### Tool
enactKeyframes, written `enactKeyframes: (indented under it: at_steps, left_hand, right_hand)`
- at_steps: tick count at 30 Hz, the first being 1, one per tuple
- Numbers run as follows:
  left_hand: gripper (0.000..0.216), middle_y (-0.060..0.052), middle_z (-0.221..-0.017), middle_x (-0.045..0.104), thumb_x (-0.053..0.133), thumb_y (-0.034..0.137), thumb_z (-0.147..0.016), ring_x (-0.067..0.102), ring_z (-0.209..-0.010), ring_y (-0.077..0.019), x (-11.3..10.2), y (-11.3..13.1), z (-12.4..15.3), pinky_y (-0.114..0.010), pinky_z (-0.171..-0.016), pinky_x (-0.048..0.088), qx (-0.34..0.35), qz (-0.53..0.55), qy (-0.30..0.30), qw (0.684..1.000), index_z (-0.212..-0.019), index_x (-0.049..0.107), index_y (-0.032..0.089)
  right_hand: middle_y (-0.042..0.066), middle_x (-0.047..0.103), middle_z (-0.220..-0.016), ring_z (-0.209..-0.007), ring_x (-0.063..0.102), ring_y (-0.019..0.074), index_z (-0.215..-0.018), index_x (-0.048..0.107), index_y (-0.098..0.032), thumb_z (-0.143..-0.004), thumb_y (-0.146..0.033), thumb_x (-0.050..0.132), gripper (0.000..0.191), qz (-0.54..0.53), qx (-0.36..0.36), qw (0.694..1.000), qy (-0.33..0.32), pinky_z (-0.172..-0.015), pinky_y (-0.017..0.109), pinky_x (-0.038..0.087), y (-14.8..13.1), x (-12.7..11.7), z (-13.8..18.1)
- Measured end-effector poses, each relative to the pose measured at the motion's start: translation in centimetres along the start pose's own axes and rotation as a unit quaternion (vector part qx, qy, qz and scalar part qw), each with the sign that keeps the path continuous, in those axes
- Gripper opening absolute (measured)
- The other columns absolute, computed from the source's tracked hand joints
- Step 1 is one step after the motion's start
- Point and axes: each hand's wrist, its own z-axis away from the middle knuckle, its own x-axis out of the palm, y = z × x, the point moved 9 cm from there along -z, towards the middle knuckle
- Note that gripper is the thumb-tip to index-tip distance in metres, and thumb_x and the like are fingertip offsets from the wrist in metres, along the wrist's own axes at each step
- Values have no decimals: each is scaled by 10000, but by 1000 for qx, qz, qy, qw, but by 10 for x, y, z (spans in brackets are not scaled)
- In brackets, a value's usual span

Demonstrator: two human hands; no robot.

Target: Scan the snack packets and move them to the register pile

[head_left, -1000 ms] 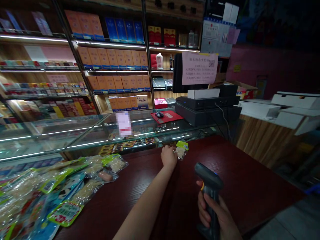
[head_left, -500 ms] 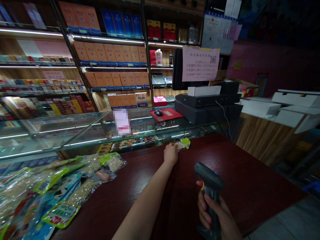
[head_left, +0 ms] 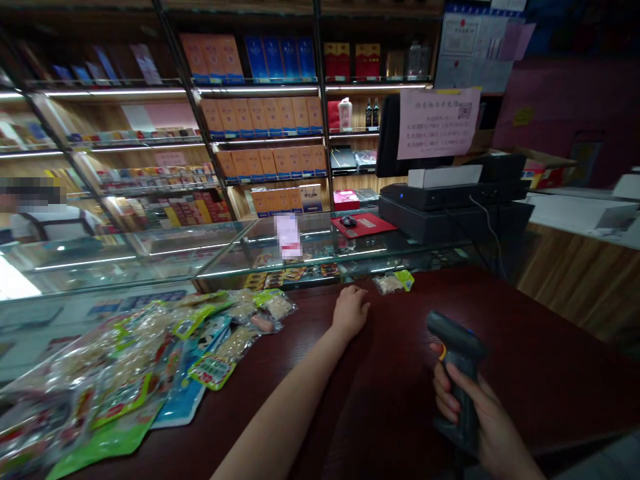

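Left hand (head_left: 351, 310) lies palm down on the dark red surface (head_left: 525, 360) near its far edge, fingers loosely spread and holding nothing. A small snack packet (head_left: 395, 282) lies at the far edge, near that hand but apart from it. Right hand (head_left: 470, 407) is over the near edge, fingers wrapped tight round the grip of a barcode scanner (head_left: 456, 363) held upright. A heap of snack packets (head_left: 150, 360) covers the left end. A glass display case (head_left: 225, 250) adjoins the far edge.
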Motion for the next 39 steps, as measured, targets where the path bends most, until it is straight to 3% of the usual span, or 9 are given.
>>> enactKeyframes:
  at_steps: [6,12,16,21,25,28,34,39]
  left_hand:
    - [225,-71,-1072,630,544,226,-864,541,-1054,-219,-67,-38,73,-345,-961,413,-44,-40,27,998,-1047,673,204]
    - [175,-74,-956,657,555,225,-843,574,-979,-224,-130,-93,133,-355,-937,403,-166,-86,96,978,-904,718,204]
    - [206,-87,-955,676,533,218,-835,591,-951,-221,-155,-134,151,-326,-882,419,-263,-106,137,949,-905,723,182]
    - [276,-130,-1052,662,501,301,-838,564,-1060,-281,-158,-168,140,-376,-892,417,-366,-151,118,911,-963,715,178]
    - [531,-234,-1218,565,474,551,-823,461,-1190,-395,-147,-179,124,-482,-947,370,-426,-193,98,879,-1012,692,105]
    - [665,-268,-1310,486,492,646,-770,391,-1249,-440,-138,-182,119,-515,-968,333,-462,-186,89,863,-1072,658,78]
    - [498,-217,-1283,524,632,558,-718,413,-1248,-406,-138,-182,121,-481,-973,323,-478,-186,99,853,-995,648,144]
    - [317,-154,-1106,625,661,420,-755,510,-1158,-335,-144,-176,120,-431,-964,336,-412,-151,127,889,-939,603,168]
  right_hand:
    - [-51,563,-615,-434,450,61,-1085,640,-215,-741,-271,812,389,29,28,999,-12,-365,152,386,8,21,-2]
    - [-44,584,-597,-433,466,67,-1028,672,-183,-714,-214,824,350,-1,71,996,-50,-356,148,413,27,77,-24]
    - [-37,605,-596,-437,486,65,-989,682,-164,-719,-192,815,302,-43,104,989,-92,-356,136,420,45,115,-43]
    - [-42,600,-593,-429,468,50,-972,692,-155,-685,-209,836,325,-61,130,983,-116,-360,126,414,67,127,-49]
    - [-37,597,-603,-432,474,49,-992,692,-143,-679,-198,840,350,-65,140,982,-109,-363,126,413,76,117,-48]
    - [-38,592,-604,-428,471,60,-987,693,-155,-704,-197,820,313,-61,145,982,-107,-354,135,412,78,114,-47]
    - [-37,596,-609,-431,466,62,-994,696,-161,-725,-207,807,295,-45,145,981,-117,-356,135,405,79,119,-43]
    - [-43,588,-606,-431,463,67,-983,692,-174,-734,-208,797,272,-35,141,983,-116,-354,142,402,77,120,-43]
